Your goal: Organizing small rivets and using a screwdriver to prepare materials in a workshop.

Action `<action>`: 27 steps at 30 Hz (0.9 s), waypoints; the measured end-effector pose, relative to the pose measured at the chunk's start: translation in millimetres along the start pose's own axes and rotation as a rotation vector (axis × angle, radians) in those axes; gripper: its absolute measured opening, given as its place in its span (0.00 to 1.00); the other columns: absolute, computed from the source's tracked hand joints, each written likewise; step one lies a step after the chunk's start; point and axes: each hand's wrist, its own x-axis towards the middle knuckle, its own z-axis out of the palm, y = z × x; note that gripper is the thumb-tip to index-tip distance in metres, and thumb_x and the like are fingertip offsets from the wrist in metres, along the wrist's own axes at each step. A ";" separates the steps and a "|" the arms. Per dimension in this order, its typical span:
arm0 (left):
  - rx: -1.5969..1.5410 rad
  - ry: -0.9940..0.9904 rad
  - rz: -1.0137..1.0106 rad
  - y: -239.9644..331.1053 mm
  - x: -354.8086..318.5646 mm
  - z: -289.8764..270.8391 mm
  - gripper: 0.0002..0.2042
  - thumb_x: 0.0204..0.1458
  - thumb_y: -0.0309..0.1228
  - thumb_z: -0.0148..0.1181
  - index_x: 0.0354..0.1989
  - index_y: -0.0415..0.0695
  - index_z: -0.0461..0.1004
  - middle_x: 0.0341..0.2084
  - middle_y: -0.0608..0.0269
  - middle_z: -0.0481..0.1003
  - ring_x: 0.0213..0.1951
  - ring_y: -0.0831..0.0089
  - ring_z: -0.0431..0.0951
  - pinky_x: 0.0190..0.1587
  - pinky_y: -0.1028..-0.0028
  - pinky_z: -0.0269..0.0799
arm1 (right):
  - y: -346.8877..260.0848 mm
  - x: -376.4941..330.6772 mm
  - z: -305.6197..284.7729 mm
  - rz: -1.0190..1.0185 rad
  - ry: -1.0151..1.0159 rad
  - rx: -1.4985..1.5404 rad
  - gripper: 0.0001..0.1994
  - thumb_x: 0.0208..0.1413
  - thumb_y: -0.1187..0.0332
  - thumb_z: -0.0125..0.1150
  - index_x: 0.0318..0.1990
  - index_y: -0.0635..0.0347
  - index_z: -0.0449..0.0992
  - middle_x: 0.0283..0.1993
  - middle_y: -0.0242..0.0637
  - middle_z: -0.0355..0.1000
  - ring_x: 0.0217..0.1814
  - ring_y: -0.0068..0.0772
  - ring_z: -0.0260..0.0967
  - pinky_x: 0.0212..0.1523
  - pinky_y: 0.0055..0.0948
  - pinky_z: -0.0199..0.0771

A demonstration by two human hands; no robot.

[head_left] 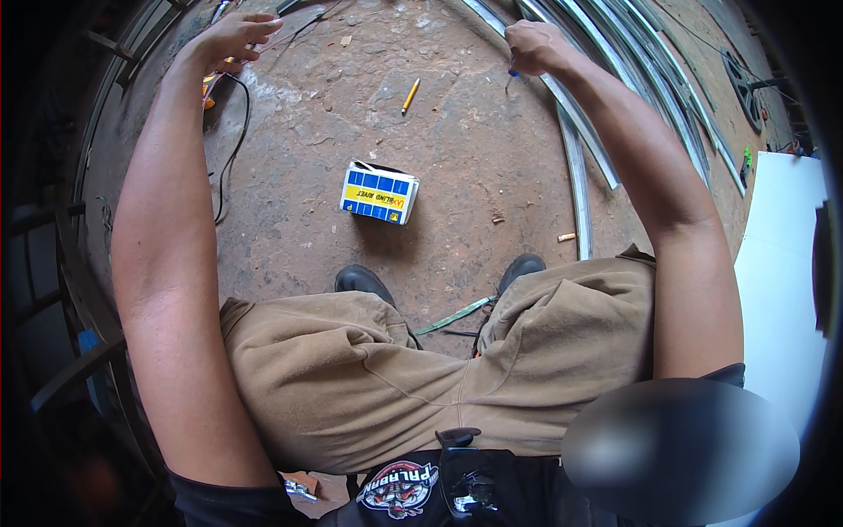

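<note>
Several curved metal strips [575, 167] lie on the dirt floor [457, 149], one under the right hand [534, 46], fisted around a small blue tool [510, 81]. The left hand [230, 37], fingers loosely spread, rests on an orange tool [209, 88]. A blue-and-yellow box [379, 192] sits between; a yellow pencil [410, 95] lies beyond.

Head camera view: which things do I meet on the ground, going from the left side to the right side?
Left hand on an orange tool → black cable → blue and yellow box → yellow pencil → right hand → curved metal strips → white board.

left hand [230, 37]: object beneath hidden | right hand [533, 46]: gripped blue-tipped item mostly hidden
</note>
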 end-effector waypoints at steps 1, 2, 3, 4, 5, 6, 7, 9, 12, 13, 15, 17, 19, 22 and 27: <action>0.000 0.001 -0.001 1.0 -0.6 0.1 0.36 0.55 0.61 0.56 0.70 0.60 0.59 0.63 0.59 0.67 0.57 0.61 0.72 0.59 0.54 0.64 | -4.1 -0.6 -3.2 0.008 0.023 -0.016 0.08 0.48 0.67 0.66 0.33 0.60 0.83 0.38 0.43 0.79 0.41 0.43 0.79 0.37 0.36 0.80; 0.003 -0.002 -0.003 2.9 -1.5 0.8 0.36 0.55 0.61 0.56 0.70 0.60 0.59 0.63 0.59 0.67 0.57 0.61 0.72 0.59 0.54 0.64 | -5.5 -2.2 -7.2 0.006 0.024 -0.016 0.08 0.48 0.67 0.66 0.33 0.60 0.83 0.38 0.43 0.79 0.41 0.43 0.79 0.37 0.36 0.80; 0.005 -0.004 -0.006 3.5 -2.1 0.8 0.36 0.55 0.61 0.56 0.70 0.60 0.59 0.63 0.59 0.67 0.58 0.60 0.72 0.59 0.54 0.64 | -5.3 -4.6 -11.5 0.033 0.039 -0.023 0.08 0.48 0.66 0.67 0.33 0.61 0.83 0.38 0.44 0.79 0.40 0.44 0.79 0.37 0.36 0.80; 0.005 -0.004 -0.006 3.5 -2.0 0.4 0.36 0.55 0.61 0.56 0.70 0.60 0.59 0.63 0.59 0.67 0.58 0.60 0.72 0.59 0.54 0.64 | -5.7 -7.4 -15.1 0.061 0.052 -0.030 0.09 0.47 0.66 0.67 0.33 0.61 0.83 0.37 0.44 0.79 0.40 0.44 0.79 0.37 0.36 0.80; 0.006 -0.011 -0.004 3.1 -1.7 -0.1 0.36 0.55 0.60 0.55 0.70 0.60 0.59 0.63 0.58 0.67 0.58 0.60 0.72 0.59 0.53 0.64 | -4.7 -5.4 -13.2 0.061 0.052 -0.030 0.09 0.47 0.66 0.67 0.33 0.61 0.83 0.37 0.44 0.79 0.40 0.44 0.79 0.37 0.36 0.80; 0.006 -0.019 -0.002 2.5 -1.7 -0.6 0.36 0.55 0.60 0.55 0.70 0.60 0.58 0.63 0.58 0.67 0.58 0.60 0.71 0.59 0.53 0.64 | -2.9 -1.6 -9.7 0.033 0.058 -0.030 0.09 0.47 0.65 0.68 0.33 0.61 0.83 0.37 0.44 0.79 0.40 0.44 0.79 0.37 0.37 0.80; 0.005 -0.021 0.000 2.4 -1.7 -0.4 0.36 0.55 0.60 0.55 0.70 0.60 0.58 0.63 0.58 0.67 0.58 0.60 0.71 0.59 0.53 0.64 | -1.5 -0.4 -7.0 0.007 0.062 -0.031 0.10 0.47 0.65 0.68 0.33 0.61 0.83 0.37 0.44 0.79 0.40 0.44 0.79 0.36 0.37 0.80; 0.018 -0.008 0.000 1.8 -1.9 -0.5 0.36 0.55 0.60 0.55 0.70 0.60 0.58 0.63 0.57 0.67 0.58 0.59 0.71 0.60 0.52 0.63 | -0.5 0.3 0.4 -0.011 0.062 -0.011 0.09 0.48 0.65 0.68 0.33 0.61 0.83 0.36 0.44 0.79 0.40 0.44 0.79 0.36 0.36 0.80; 0.002 -0.003 0.002 -4.6 -0.8 -2.3 0.35 0.56 0.60 0.55 0.70 0.60 0.58 0.63 0.56 0.66 0.59 0.58 0.71 0.61 0.50 0.62 | -5.5 -3.6 -9.5 -0.014 0.061 0.002 0.09 0.48 0.65 0.67 0.33 0.61 0.83 0.36 0.44 0.79 0.40 0.43 0.79 0.36 0.37 0.80; 0.001 -0.004 0.003 -1.5 -0.4 -0.8 0.35 0.56 0.60 0.55 0.70 0.60 0.58 0.63 0.56 0.66 0.59 0.58 0.71 0.61 0.50 0.62 | -4.9 -6.5 -13.0 0.015 0.051 -0.011 0.09 0.48 0.66 0.67 0.33 0.61 0.83 0.36 0.44 0.79 0.40 0.44 0.79 0.36 0.37 0.80; 0.012 -0.002 0.017 6.3 1.6 2.9 0.36 0.55 0.61 0.55 0.70 0.59 0.58 0.64 0.56 0.66 0.59 0.58 0.71 0.61 0.49 0.62 | 4.9 2.4 -1.4 0.028 0.057 -0.050 0.09 0.48 0.65 0.67 0.33 0.62 0.82 0.36 0.45 0.79 0.39 0.45 0.79 0.36 0.38 0.80; 0.024 0.023 0.028 -16.7 14.8 -3.1 0.36 0.55 0.61 0.55 0.70 0.59 0.58 0.64 0.56 0.66 0.59 0.58 0.71 0.61 0.49 0.62 | 1.9 5.0 -3.0 0.029 0.070 -0.082 0.09 0.49 0.65 0.66 0.33 0.62 0.82 0.36 0.45 0.79 0.39 0.45 0.79 0.36 0.38 0.80; 0.033 0.044 0.045 -29.0 22.8 -5.2 0.36 0.55 0.61 0.55 0.70 0.59 0.58 0.63 0.56 0.66 0.59 0.58 0.71 0.61 0.49 0.62 | -2.3 -0.2 -11.5 -0.031 -0.008 0.042 0.10 0.49 0.65 0.66 0.34 0.62 0.82 0.37 0.46 0.79 0.41 0.46 0.79 0.37 0.39 0.80; 0.019 0.033 0.037 -25.8 22.0 -3.6 0.36 0.55 0.60 0.55 0.70 0.58 0.59 0.63 0.56 0.67 0.58 0.59 0.71 0.60 0.51 0.63 | -7.3 -6.4 -16.7 0.063 0.007 -0.024 0.09 0.49 0.66 0.64 0.34 0.62 0.82 0.38 0.46 0.79 0.43 0.45 0.78 0.39 0.39 0.80; -0.001 -0.007 0.033 -20.0 19.9 -7.0 0.36 0.55 0.60 0.56 0.70 0.58 0.59 0.62 0.57 0.67 0.57 0.61 0.72 0.59 0.52 0.64 | 1.2 -8.4 -17.9 -0.013 -0.011 0.037 0.09 0.49 0.69 0.60 0.34 0.62 0.82 0.39 0.47 0.79 0.44 0.46 0.78 0.40 0.39 0.80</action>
